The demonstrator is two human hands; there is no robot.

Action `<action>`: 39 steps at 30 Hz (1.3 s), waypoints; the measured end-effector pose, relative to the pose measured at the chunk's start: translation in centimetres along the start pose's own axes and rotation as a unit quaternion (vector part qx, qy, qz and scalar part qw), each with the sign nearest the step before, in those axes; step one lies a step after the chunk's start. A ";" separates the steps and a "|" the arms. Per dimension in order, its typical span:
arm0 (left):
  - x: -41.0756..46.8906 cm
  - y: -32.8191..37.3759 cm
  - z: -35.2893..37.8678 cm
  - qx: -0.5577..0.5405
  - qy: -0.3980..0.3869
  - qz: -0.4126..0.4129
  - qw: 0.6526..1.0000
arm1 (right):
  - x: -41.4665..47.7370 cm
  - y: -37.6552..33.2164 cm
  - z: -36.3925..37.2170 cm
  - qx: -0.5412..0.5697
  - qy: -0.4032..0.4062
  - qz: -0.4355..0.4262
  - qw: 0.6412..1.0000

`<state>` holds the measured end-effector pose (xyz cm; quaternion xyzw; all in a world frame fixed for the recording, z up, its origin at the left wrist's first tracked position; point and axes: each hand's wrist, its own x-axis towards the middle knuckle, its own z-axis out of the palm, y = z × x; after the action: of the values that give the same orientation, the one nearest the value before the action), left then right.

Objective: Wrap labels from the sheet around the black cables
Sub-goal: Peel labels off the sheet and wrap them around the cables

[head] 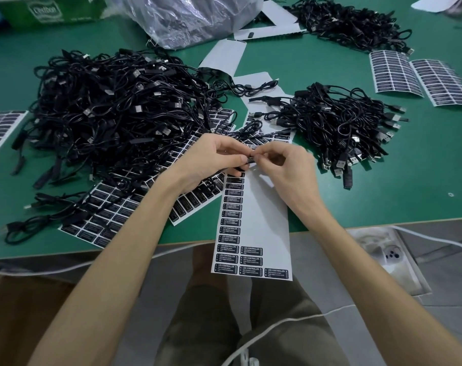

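- The left hand [214, 157] and the right hand [288, 167] are meeting at the centre of the view. The thumb and forefinger of each are pinching a small black printed label [251, 159], apparently folding it around a strand so its sticky faces close together.
- A thin black cable [247, 132] is looping out just beyond the fingertips, apart from both heaps, probably so that only one strand gets tagged.
- A long white backing sheet [264, 220] is lying directly under the hands and overhanging the near table edge. It is carrying labels along its left side and near end, which keeps the next one within easy reach.
- A large tangled heap of black plug-ended cables [113, 107] is sitting to the left.
- A smaller heap of black cables [338, 122] is sitting to the right. I cannot tell which of the two heaps is finished.
- The green table [383, 202] is holding everything.
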<state>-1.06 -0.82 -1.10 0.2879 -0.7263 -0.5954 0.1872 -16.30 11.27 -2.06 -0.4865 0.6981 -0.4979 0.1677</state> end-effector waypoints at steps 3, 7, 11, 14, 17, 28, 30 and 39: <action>0.1 0.1 0.1 0.003 0.001 0.002 1.000 | 0.0 -0.1 0.0 -0.010 0.002 -0.002 1.000; 0.0 0.1 0.0 0.002 0.001 0.002 1.000 | 0.0 -0.2 -0.1 -0.020 -0.004 -0.005 1.000; -0.1 0.0 0.1 0.003 0.003 0.002 1.000 | 0.0 -0.1 0.0 -0.026 -0.001 -0.012 1.000; -0.1 0.0 0.0 0.004 0.005 0.003 1.000 | -0.1 -0.1 0.0 -0.027 0.001 -0.014 1.000; -0.1 0.0 0.1 0.002 0.006 0.003 1.000 | -0.1 -0.1 -0.1 -0.022 0.001 -0.010 1.000; -0.1 0.4 0.8 0.019 0.037 -0.008 0.999 | 0.0 -0.1 0.0 -0.018 -0.005 0.004 1.000; -0.1 0.4 1.0 0.025 0.046 -0.012 0.999 | 0.0 -0.1 0.0 -0.017 -0.005 0.006 1.000; -0.3 0.6 1.5 0.037 0.075 -0.005 0.997 | 0.1 0.3 0.3 -0.030 -0.005 0.003 1.000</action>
<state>-1.84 0.62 -0.85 0.3417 -0.7303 -0.5460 0.2277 -16.31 11.02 -2.39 -0.4922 0.7133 -0.4733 0.1579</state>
